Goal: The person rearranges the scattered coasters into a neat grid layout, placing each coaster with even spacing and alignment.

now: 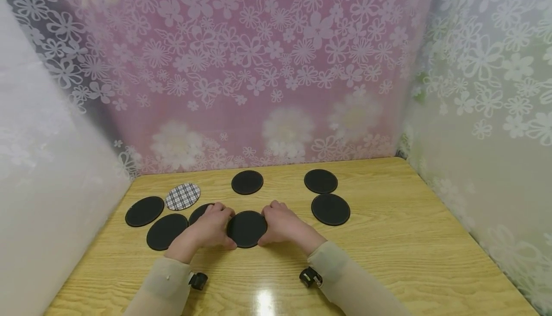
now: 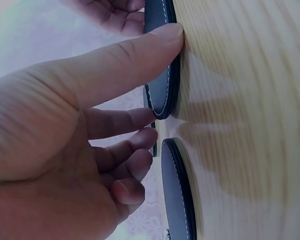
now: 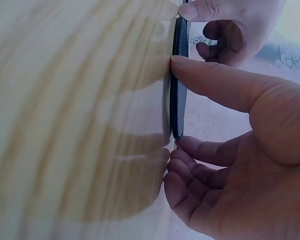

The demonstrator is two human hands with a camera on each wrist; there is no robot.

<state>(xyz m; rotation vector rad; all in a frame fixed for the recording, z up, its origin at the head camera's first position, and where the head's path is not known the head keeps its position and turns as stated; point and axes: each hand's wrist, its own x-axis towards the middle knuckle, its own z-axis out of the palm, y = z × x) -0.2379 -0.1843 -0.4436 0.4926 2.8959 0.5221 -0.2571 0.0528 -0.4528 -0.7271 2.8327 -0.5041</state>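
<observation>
A round black coaster (image 1: 247, 229) lies at the front middle of the wooden table, between both hands. My left hand (image 1: 212, 227) grips its left edge, thumb at the near side and index finger at the far side. On the opposite edge, my right hand (image 1: 282, 224) holds it the same way. Pale stitching runs round the rim of the coaster (image 2: 160, 97) in the left wrist view, where its edge looks thick and layered. Another black coaster (image 1: 201, 211) is partly hidden behind my left hand.
Left of the hands lie two black coasters (image 1: 145, 211) (image 1: 167, 232) and a white plaid coaster (image 1: 183, 196). One black coaster (image 1: 247, 182) sits farther back. Two more (image 1: 321, 181) (image 1: 330, 209) lie to the right. Flowered curtains (image 1: 258, 66) border the table (image 1: 409, 239).
</observation>
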